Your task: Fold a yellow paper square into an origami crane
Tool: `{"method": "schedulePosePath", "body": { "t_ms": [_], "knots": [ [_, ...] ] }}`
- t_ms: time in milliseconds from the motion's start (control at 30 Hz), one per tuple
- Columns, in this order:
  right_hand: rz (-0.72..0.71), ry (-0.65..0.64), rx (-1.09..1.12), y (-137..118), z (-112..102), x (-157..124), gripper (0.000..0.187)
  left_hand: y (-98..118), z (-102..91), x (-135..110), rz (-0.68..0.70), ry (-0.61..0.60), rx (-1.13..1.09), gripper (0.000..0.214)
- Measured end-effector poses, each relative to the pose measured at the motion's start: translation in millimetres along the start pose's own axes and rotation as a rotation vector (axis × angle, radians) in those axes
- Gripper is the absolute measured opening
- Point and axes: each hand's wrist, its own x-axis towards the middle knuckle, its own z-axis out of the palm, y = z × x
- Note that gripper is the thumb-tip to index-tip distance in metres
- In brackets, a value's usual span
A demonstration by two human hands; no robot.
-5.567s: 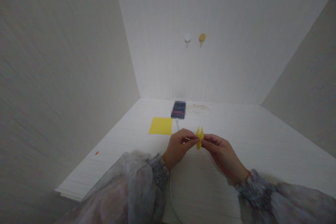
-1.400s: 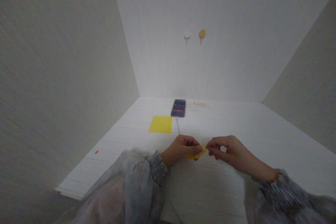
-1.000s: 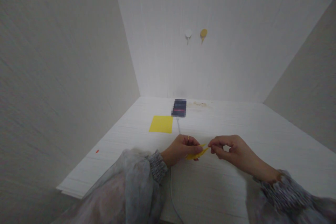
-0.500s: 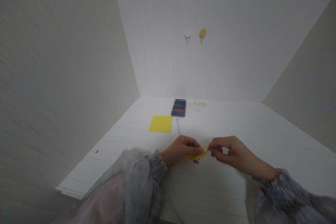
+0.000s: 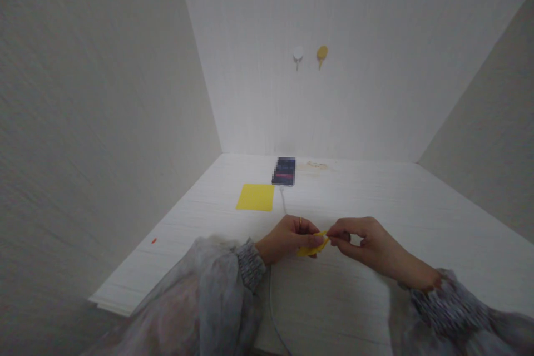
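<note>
A small piece of folded yellow paper (image 5: 307, 250) is held just above the white tabletop. My left hand (image 5: 292, 239), with a ring on one finger, pinches it between thumb and fingers. From the other side my right hand (image 5: 359, 236) grips the paper's right tip between thumb and index finger. My fingers cover part of the folds. Flat on the table, beyond my left hand, lies a square yellow sheet (image 5: 255, 197).
A phone (image 5: 284, 171), its screen blurred, stands by the back wall with a pale cable (image 5: 273, 300) running under my left arm. Two hooks, one white (image 5: 298, 54) and one yellow (image 5: 322, 53), are on that wall. A small orange scrap (image 5: 154, 241) lies at left.
My right fingertips have shifted slightly left, closer to my left hand, on the paper's tip. The paper's folds look a little different. My left hand stays nearly still.
</note>
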Motion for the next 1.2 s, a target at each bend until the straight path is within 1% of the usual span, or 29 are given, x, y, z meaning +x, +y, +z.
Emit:
{"method": "schedulePosePath", "body": {
  "t_ms": [100, 267, 400, 633, 800, 900, 1000, 1067, 1200],
  "knots": [
    [-0.049, -0.006, -0.062, 0, 1, 0, 0.017, 0, -0.1, -1, 0.013, -0.04, 0.014, 0.031],
    [-0.199, 0.062, -0.237, 6, 6, -1, 0.017, -2, -1.0, -1, 0.022, -0.013, 0.045, 0.033],
    [-0.28, 0.126, -0.366, 10, 9, -2, 0.015, -1, -0.8, 0, 0.045, -0.002, 0.044, 0.033],
    [-0.303, 0.174, -0.497, 9, 10, -4, 0.013, 2, 1.5, -1, 0.101, -0.021, 0.003, 0.03],
    [-0.377, 0.188, -0.532, 12, 11, -4, 0.014, 3, 3.7, 0, 0.15, -0.045, -0.046, 0.027],
    [-0.392, 0.207, -0.514, 13, 12, -5, 0.014, 5, 5.6, -1, 0.189, -0.03, -0.05, 0.023],
    [-0.364, 0.233, -0.414, 11, 12, -5, 0.016, 7, 6.9, -1, 0.232, 0.028, -0.032, 0.021],
    [-0.307, 0.251, -0.312, 7, 12, -4, 0.017, 7, 6.9, -1, 0.252, 0.085, -0.009, 0.023],
    [-0.144, 0.265, -0.059, -2, 12, 1, 0.018, 2, 5.0, 2, 0.297, 0.182, 0.033, 0.026]
  ]
}}
